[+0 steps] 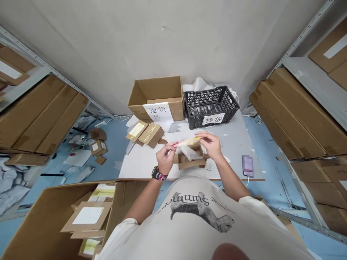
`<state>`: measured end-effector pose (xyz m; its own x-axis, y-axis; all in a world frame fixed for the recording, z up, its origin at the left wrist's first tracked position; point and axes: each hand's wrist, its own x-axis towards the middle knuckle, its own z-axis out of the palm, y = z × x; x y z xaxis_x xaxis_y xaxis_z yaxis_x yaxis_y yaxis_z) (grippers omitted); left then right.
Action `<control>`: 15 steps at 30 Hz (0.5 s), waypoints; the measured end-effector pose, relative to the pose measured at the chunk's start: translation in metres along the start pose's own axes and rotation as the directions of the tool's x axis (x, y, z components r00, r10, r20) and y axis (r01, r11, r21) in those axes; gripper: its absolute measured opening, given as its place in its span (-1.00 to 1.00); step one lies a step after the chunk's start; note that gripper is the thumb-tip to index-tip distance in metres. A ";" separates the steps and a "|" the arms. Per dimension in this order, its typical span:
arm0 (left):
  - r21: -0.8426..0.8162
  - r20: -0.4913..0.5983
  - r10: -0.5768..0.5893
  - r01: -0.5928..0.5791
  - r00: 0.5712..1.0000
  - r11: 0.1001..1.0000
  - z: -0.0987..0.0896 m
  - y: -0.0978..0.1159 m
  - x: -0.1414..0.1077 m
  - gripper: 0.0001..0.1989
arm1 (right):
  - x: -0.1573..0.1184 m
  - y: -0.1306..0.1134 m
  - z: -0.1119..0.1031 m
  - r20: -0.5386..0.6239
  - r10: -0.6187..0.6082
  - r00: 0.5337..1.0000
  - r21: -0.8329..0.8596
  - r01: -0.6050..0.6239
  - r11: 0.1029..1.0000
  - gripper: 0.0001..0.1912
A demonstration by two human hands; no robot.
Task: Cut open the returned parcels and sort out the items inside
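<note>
Between my two hands, a thin pink-and-yellow packet [187, 142] is stretched out above a small open cardboard box [191, 164]. My left hand [166, 155], with a patterned watch on the wrist, pinches its left end. The right end is pinched by my right hand [211, 145]. Crumpled white wrapping [190, 153] lies inside the small box. That box stands on the white table [146, 164] near its front edge. What the packet contains cannot be made out.
Behind are a large open carton [176, 108] and a black crate [211, 106], both with paper signs. Two taped boxes [151, 134] sit at the table's left, a phone [247, 165] at the right. A big carton [48, 216] of parcels stands lower left; shelves flank both sides.
</note>
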<state>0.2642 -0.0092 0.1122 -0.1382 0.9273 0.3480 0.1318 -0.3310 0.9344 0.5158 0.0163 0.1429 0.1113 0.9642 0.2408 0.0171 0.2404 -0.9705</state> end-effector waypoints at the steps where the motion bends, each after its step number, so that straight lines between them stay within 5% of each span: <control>1: -0.040 -0.009 -0.061 0.061 0.998 0.997 0.001 -0.001 -0.001 -0.81 | 0.000 0.003 0.002 -0.031 0.047 0.998 0.011 -0.047 0.999 -0.76; 5: -0.100 0.169 -0.318 0.337 0.933 0.936 0.006 -0.005 0.002 -0.46 | 0.001 0.021 0.007 -0.123 0.204 0.971 0.055 -0.198 0.979 -0.54; 9: -0.091 0.350 -0.395 0.451 0.850 0.888 0.008 -0.007 0.002 -0.43 | -0.002 0.032 0.008 -0.184 0.195 0.963 0.027 -0.194 0.981 -0.37; 12: -0.121 0.354 -0.393 0.458 0.849 0.880 0.011 -0.010 -0.004 -0.40 | -0.009 0.033 0.010 -0.240 0.052 0.969 -0.153 -0.091 0.984 -0.45; 15: -0.167 0.314 -0.412 0.477 0.856 0.863 0.017 -0.016 -0.012 -0.35 | -0.019 0.034 0.015 -0.247 -0.255 0.935 -0.461 0.118 0.879 -0.63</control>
<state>0.2802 -0.0118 0.0920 0.1357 0.9845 -0.1110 -0.1156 0.1270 0.9852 0.4991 0.0082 0.1052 0.3451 0.8125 0.4699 0.4864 0.2734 -0.8299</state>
